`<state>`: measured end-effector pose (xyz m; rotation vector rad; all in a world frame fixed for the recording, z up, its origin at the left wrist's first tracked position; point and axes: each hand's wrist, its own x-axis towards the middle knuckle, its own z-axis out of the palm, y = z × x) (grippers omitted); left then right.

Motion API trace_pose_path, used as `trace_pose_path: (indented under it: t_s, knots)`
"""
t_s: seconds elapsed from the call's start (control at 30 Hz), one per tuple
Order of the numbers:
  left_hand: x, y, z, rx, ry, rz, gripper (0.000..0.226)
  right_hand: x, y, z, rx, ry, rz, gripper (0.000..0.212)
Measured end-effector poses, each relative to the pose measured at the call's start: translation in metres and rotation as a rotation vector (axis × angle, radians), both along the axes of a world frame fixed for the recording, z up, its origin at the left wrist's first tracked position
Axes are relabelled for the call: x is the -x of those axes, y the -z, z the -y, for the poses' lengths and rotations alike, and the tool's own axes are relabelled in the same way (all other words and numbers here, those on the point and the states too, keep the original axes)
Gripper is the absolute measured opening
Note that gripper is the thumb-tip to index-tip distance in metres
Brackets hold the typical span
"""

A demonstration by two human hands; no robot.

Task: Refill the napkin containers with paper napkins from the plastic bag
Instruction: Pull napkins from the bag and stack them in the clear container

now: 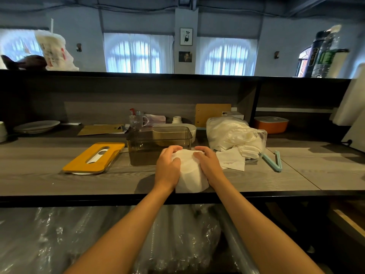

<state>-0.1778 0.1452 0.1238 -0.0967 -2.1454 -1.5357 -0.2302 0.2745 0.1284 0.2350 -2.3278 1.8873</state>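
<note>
Both hands, left hand (pixel 167 167) and right hand (pixel 209 165), fingers curled around a napkin stack (pixel 190 175) on the bench (pixel 59 184), just before the empty-looking container (pixel 158 147). Lid (pixel 94 157) off. Bag (pixel 235 135) half full. Loading not started.

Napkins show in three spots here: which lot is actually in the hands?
The stack at the counter's front edge, held between left hand and right hand. The others lie loose by the bag or inside it.
</note>
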Motion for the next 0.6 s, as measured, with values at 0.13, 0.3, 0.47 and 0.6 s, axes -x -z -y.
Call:
trace_pose_path:
  t_s: [0.13, 0.3, 0.47, 0.6]
  knots:
    - [-0.008, -0.002, 0.016, 0.275, 0.11, -0.054, 0.063, -0.003, -0.001, 0.001, -0.063, 0.041, -0.095, 0.022]
    - [-0.013, -0.019, 0.028, 0.935, 0.104, 0.124, 0.092, -0.002, -0.001, 0.003, -0.096, 0.102, -0.154, 0.027]
    - [0.001, -0.043, 0.025, 1.142, 0.054, 0.112, 0.076, -0.003, -0.002, 0.001, 0.009, 0.158, -0.189, 0.022]
    - [0.004, -0.043, 0.023, 1.183, 0.02, 0.07, 0.07, -0.006, -0.007, 0.0, 0.072, 0.068, -0.088, 0.03]
